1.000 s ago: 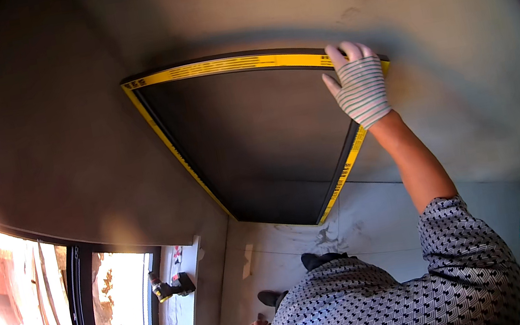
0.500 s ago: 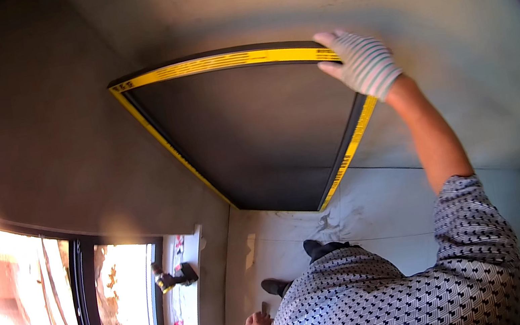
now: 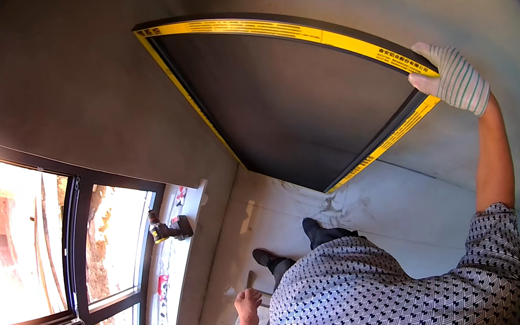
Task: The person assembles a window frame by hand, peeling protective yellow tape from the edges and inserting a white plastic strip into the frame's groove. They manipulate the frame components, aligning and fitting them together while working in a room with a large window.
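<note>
Right hand (image 3: 453, 77), in a striped white knit glove, grips the corner of a large dark mesh screen panel with yellow-taped frame (image 3: 302, 87). Left hand (image 3: 249, 302) hangs loosely curled, bare, empty, near the floor.

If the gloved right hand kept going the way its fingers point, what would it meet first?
The right hand already grips the corner of the yellow-edged frame, fingers pointing across it. Pushed on, it would probably run onto the dark screen panel inside the frame, though depth is hard to judge.
</note>
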Demonstrator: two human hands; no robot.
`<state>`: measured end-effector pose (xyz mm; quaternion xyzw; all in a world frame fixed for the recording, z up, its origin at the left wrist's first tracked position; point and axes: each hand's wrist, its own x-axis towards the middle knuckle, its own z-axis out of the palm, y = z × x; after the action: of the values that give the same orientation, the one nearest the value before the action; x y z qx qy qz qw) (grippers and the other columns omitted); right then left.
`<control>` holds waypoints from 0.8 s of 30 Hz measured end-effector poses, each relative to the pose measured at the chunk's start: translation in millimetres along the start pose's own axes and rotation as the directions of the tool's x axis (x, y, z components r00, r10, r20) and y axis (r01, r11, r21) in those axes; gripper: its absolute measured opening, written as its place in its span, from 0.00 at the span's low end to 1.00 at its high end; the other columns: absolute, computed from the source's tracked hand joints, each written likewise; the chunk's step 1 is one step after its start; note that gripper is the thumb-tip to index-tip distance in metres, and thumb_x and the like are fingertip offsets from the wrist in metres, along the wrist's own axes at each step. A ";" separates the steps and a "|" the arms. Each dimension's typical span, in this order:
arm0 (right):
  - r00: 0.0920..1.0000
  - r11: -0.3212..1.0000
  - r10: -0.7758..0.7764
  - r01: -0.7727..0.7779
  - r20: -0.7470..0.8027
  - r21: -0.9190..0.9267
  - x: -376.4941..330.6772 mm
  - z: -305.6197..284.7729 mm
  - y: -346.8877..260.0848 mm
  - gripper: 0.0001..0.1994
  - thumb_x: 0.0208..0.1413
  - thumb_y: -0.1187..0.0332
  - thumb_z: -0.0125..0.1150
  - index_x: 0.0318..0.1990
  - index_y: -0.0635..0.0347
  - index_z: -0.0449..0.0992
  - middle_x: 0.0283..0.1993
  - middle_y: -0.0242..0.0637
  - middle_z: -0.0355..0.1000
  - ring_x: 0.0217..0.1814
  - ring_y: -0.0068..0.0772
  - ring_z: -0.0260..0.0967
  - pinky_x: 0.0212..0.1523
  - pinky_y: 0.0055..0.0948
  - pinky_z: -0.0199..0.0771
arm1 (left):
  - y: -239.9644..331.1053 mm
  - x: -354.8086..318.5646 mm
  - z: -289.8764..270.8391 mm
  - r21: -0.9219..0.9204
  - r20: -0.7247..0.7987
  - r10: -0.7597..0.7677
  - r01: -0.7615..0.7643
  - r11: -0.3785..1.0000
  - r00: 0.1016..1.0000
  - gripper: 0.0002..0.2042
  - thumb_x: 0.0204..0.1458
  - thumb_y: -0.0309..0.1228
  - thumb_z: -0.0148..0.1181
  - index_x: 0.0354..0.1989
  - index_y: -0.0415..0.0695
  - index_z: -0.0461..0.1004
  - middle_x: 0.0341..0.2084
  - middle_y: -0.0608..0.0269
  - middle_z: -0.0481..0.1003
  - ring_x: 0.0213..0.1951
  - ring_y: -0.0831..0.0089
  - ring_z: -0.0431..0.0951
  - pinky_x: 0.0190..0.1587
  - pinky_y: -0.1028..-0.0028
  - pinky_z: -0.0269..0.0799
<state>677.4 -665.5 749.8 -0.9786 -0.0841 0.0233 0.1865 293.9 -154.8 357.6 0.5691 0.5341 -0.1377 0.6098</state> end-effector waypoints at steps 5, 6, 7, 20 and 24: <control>0.976 0.967 -0.139 0.097 0.169 0.236 8.2 -10.4 17.3 0.28 0.56 0.60 0.60 0.58 0.74 0.71 0.44 0.51 0.77 0.47 0.41 0.76 0.53 0.34 0.74 | 19.1 -15.4 37.5 0.045 0.010 0.016 -0.017 0.999 1.000 0.14 0.62 0.36 0.56 0.45 0.35 0.74 0.35 0.55 0.81 0.36 0.65 0.83 0.38 0.69 0.78; 0.966 0.961 -0.175 0.125 0.192 0.249 7.5 -11.4 17.4 0.28 0.56 0.60 0.59 0.59 0.73 0.70 0.44 0.50 0.77 0.46 0.41 0.76 0.51 0.34 0.75 | 24.4 -15.0 42.7 0.058 0.022 0.024 -0.025 0.998 0.999 0.14 0.62 0.36 0.56 0.46 0.35 0.74 0.35 0.55 0.81 0.36 0.66 0.83 0.38 0.69 0.78; 0.954 0.953 -0.210 0.151 0.215 0.262 6.4 -10.4 19.9 0.28 0.55 0.60 0.59 0.59 0.72 0.70 0.43 0.50 0.76 0.44 0.41 0.76 0.48 0.34 0.76 | 30.0 -14.7 47.8 0.071 0.035 0.031 -0.034 0.997 0.999 0.14 0.62 0.36 0.56 0.46 0.35 0.74 0.35 0.55 0.81 0.36 0.66 0.83 0.38 0.69 0.78; 0.793 0.875 -0.385 0.152 0.472 0.459 1.0 6.1 -10.1 0.30 0.48 0.67 0.61 0.61 0.69 0.68 0.44 0.48 0.76 0.42 0.39 0.77 0.45 0.37 0.79 | 150.5 -51.9 124.9 -0.018 0.270 0.398 -0.408 0.913 0.877 0.14 0.67 0.37 0.55 0.48 0.37 0.75 0.37 0.60 0.79 0.39 0.72 0.80 0.45 0.73 0.75; 0.797 0.854 -0.416 0.177 0.438 0.489 5.7 24.5 -20.1 0.30 0.50 0.66 0.61 0.62 0.66 0.69 0.48 0.47 0.75 0.48 0.34 0.76 0.49 0.35 0.78 | 213.1 -76.6 143.0 0.005 0.345 0.574 -0.613 0.790 0.743 0.15 0.67 0.39 0.55 0.49 0.37 0.75 0.39 0.61 0.79 0.41 0.72 0.80 0.49 0.72 0.75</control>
<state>678.0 -637.3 734.4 -0.8426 -0.2808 0.2789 0.3651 500.0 -241.9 504.8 0.7134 0.2077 -0.0595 0.6666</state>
